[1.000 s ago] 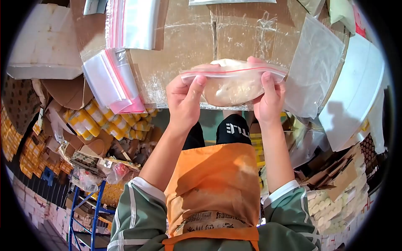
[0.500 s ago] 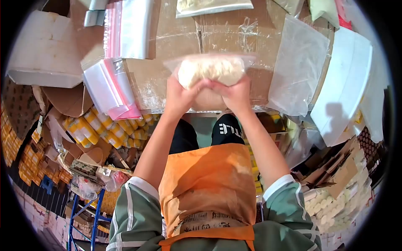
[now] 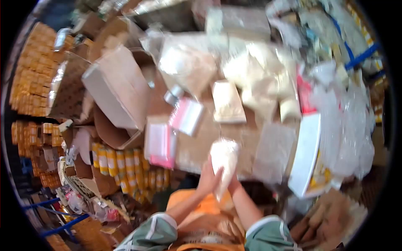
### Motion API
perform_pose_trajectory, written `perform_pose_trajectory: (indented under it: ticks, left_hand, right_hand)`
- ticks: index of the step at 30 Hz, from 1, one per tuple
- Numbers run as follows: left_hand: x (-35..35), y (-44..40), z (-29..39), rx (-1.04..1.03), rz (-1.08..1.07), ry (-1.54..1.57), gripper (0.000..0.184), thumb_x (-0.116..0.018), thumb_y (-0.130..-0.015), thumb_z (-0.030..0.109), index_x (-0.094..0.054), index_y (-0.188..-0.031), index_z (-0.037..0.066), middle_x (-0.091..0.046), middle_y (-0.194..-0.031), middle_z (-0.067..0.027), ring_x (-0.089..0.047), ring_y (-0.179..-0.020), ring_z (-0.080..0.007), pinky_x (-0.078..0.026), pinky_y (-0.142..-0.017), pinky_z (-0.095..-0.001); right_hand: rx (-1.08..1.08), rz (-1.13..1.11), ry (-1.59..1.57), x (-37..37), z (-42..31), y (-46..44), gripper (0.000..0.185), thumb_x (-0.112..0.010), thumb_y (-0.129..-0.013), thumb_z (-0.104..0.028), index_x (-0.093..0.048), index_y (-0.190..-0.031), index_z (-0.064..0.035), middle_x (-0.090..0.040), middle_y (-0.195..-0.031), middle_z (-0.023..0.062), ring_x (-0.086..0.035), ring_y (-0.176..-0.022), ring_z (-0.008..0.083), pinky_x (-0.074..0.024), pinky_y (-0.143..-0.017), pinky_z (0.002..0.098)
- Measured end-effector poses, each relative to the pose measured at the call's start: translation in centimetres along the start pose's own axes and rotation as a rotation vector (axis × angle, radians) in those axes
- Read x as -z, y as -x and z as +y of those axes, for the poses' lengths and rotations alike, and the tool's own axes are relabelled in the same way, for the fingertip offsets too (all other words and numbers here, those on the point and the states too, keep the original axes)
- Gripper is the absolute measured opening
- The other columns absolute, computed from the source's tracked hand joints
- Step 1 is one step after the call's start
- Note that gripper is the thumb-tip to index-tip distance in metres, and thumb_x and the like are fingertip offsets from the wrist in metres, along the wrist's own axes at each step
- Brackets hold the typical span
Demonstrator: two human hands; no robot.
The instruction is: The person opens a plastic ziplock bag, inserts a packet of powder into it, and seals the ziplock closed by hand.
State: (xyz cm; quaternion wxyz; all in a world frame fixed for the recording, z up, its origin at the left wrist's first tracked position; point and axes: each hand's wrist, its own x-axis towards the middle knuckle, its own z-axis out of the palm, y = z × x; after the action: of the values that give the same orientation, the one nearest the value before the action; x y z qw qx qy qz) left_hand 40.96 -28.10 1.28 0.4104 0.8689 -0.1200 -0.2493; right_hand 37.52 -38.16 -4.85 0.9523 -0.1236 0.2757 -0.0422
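Between my two hands stands a clear plastic bag [image 3: 225, 157] filled with pale cream-coloured stuff, now tilted and seen end-on, with its lower end tapering toward my apron. My left hand [image 3: 208, 178] grips its left side with the fingers bent round it. On the other side, my right hand [image 3: 234, 184] holds the bag, its fingers partly hidden behind it. Both hands are over the near edge of the cardboard-covered table [image 3: 197, 152]. Farther back lies another filled flat bag [image 3: 228, 102]. Motion blurs the view.
Stacks of flat bags with pink edges [image 3: 161, 144] lie to the left, near an open cardboard box [image 3: 119, 85]. On the right are a clear plastic sheet [image 3: 274, 150] and a white foam board [image 3: 305, 154]. Several filled cream bags [image 3: 261, 71] are piled at the back.
The bag has turned from lying crosswise to pointing lengthwise, both hands still on it. My view has tipped up, bringing the back of the table into sight.
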Motion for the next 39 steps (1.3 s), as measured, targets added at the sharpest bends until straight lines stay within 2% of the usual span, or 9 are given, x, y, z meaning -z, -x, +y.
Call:
perform_pose_trajectory:
  ticks: [2,6,8,15,20,24,28,34,39]
  left_hand:
    - [4.0,0.6,2.8,-0.073,0.018,-0.128,0.084,-0.068,-0.081,0.039,-0.027,-0.141,-0.003,-0.047,-0.128,-0.0277,-0.047,-0.116,-0.0420,-0.037,-0.100,-0.0433]
    - [7.3,0.3,1.3,0.072,-0.166,0.742,0.066,-0.070,-0.083,0.041,-0.046,-0.129,0.000,-0.061,-0.109,-0.0089,-0.059,-0.096,-0.0157,-0.048,-0.081,-0.0306]
    - [7.4,1.1,-0.9,0.229,-0.471,0.738,0.057,-0.064,-0.086,0.044,-0.053,-0.122,0.002,-0.062,-0.104,-0.0059,-0.059,-0.090,-0.0149,-0.049,-0.076,-0.0282]
    - [8.6,5.1,-1.6,0.192,-0.563,1.018,0.049,-0.063,-0.089,0.034,-0.050,-0.126,0.005,-0.059,-0.111,-0.0037,-0.055,-0.101,-0.0120,-0.047,-0.086,-0.0275]
    - [11.4,9.2,-1.6,0.282,-0.370,1.358,0.053,-0.066,-0.087,0.023,-0.043,-0.132,0.008,-0.058,-0.119,-0.0046,-0.056,-0.108,-0.0163,-0.047,-0.094,-0.0335]
    - [14.6,11.4,-1.3,0.038,-0.052,1.213,0.057,-0.074,-0.079,0.013,-0.048,-0.129,0.008,-0.060,-0.114,-0.0035,-0.057,-0.105,-0.0166,-0.048,-0.089,-0.0337]
    - [20.0,14.6,0.8,0.031,0.132,0.780,0.041,-0.065,-0.088,0.027,-0.057,-0.120,0.004,-0.063,-0.106,-0.0034,-0.057,-0.099,-0.0125,-0.048,-0.084,-0.0302]
    - [18.7,15.5,-2.7,0.187,0.060,0.955,0.047,-0.069,-0.086,0.028,-0.054,-0.125,0.006,-0.061,-0.111,-0.0042,-0.058,-0.099,-0.0136,-0.048,-0.085,-0.0303]
    - [16.3,14.1,-7.7,0.277,-0.070,0.934,0.053,-0.071,-0.083,0.027,-0.053,-0.128,0.007,-0.060,-0.117,-0.0046,-0.055,-0.106,-0.0155,-0.044,-0.092,-0.0316]
  right_hand:
    - [0.004,-0.143,-0.036,-2.1,-0.3,0.2,0.046,-0.039,-0.099,-0.037,-0.045,-0.132,-0.0058,-0.054,-0.126,0.0101,-0.052,-0.116,0.0244,-0.0431,-0.101,0.0393]
    - [-0.122,-0.163,0.011,-4.8,-3.5,2.4,0.046,-0.040,-0.098,-0.038,-0.046,-0.130,-0.0055,-0.056,-0.123,0.0109,-0.056,-0.111,0.0261,-0.0468,-0.096,0.0415]
    - [-0.124,-0.174,0.231,-6.1,-4.6,3.1,0.047,-0.040,-0.097,-0.039,-0.047,-0.129,-0.0055,-0.056,-0.122,0.0111,-0.057,-0.109,0.0268,-0.0480,-0.094,0.0424]
    - [-0.347,-0.312,0.156,-10.4,-3.1,4.4,0.065,-0.040,-0.091,-0.059,-0.047,-0.131,-0.0085,-0.056,-0.124,0.0115,-0.056,-0.110,0.0286,-0.0467,-0.095,0.0450]
    - [-0.528,-0.382,0.183,-15.2,-0.6,5.0,0.076,-0.039,-0.087,-0.068,-0.044,-0.135,-0.0101,-0.052,-0.128,0.0110,-0.053,-0.114,0.0292,-0.0443,-0.097,0.0454]
    - [-0.530,-0.598,0.429,-19.5,1.4,5.2,0.081,-0.039,-0.085,-0.071,-0.038,-0.139,-0.0101,-0.046,-0.135,0.0109,-0.046,-0.122,0.0297,-0.0381,-0.103,0.0458]
    - [-0.697,-0.773,0.449,-21.1,2.5,5.7,0.078,-0.044,-0.088,-0.062,-0.035,-0.140,-0.0051,-0.045,-0.137,0.0130,-0.046,-0.123,0.0298,-0.0380,-0.103,0.0459]
    - [-0.802,-0.412,0.547,-13.1,7.5,3.1,0.054,-0.057,-0.087,-0.015,-0.038,-0.135,-0.0001,-0.052,-0.127,0.0180,-0.055,-0.113,0.0318,-0.0486,-0.096,0.0458]
    - [-0.738,-0.185,0.654,-9.1,8.7,3.4,0.052,-0.061,-0.088,-0.020,-0.041,-0.134,-0.0024,-0.055,-0.124,0.0173,-0.055,-0.113,0.0329,-0.0488,-0.094,0.0489]
